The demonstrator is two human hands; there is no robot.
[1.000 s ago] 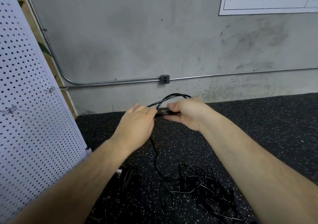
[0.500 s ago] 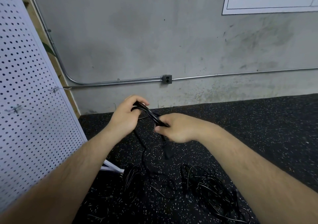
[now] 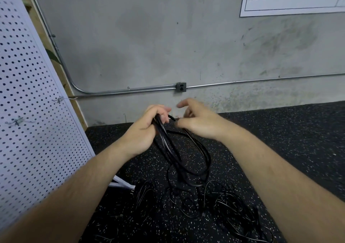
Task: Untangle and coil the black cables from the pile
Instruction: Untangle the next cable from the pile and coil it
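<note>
poster [image 3: 295, 0] cropped, right hand [image 3: 197, 124] grip hidden

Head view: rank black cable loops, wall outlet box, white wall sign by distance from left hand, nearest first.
1. black cable loops: gripped by left hand.
2. wall outlet box: on wall, just beyond.
3. white wall sign: high, upper right.

Floor [image 3: 280, 149]: black rubber matting, white flecks. Lying directly on it, below the right hand [image 3: 197, 121]: a loose pile of tangled black cables [image 3: 224, 205]. Below the left hand [image 3: 147, 130]: white strips [image 3: 121, 184], flat, at the foot of the pegboard [image 3: 37, 130]. The cable loop [image 3: 186, 158] in the left hand hangs down to the pile; floor contact unclear.
</note>
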